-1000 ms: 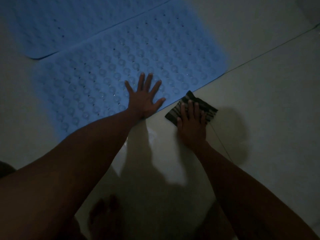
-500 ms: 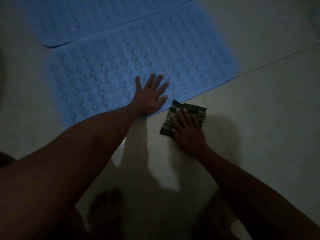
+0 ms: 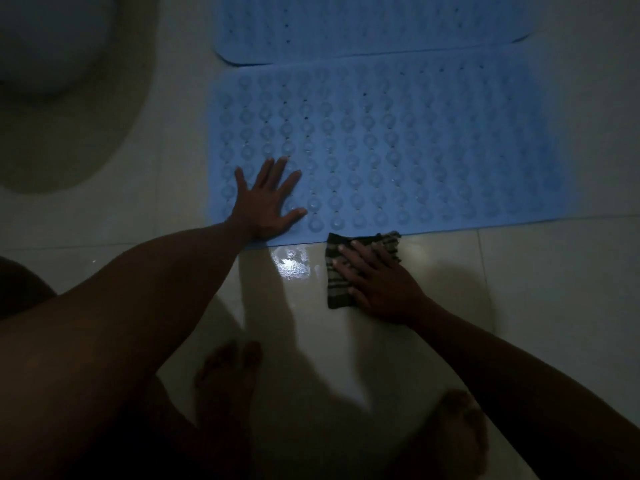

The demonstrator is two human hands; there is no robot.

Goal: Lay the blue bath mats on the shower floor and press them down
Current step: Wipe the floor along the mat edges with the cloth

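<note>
Two blue bath mats with round suction cups lie flat on the pale tiled floor, side by side. The near mat (image 3: 398, 143) fills the middle of the view; the far mat (image 3: 363, 26) runs along the top edge. My left hand (image 3: 266, 202) rests flat with fingers spread on the near mat's front left corner. My right hand (image 3: 377, 278) lies flat on a dark striped folded cloth (image 3: 337, 292), which sits on the tile just in front of the near mat's front edge.
A pale rounded fixture (image 3: 52, 46) with a curved base fills the top left corner. A wet shiny patch (image 3: 291, 265) glints on the tile between my hands. My bare feet (image 3: 228, 386) stand at the bottom of the view.
The view has swung so both mats now lie level across the frame and the rounded fixture has come into sight. Both hands keep their places, left on the mat, right on the cloth.
</note>
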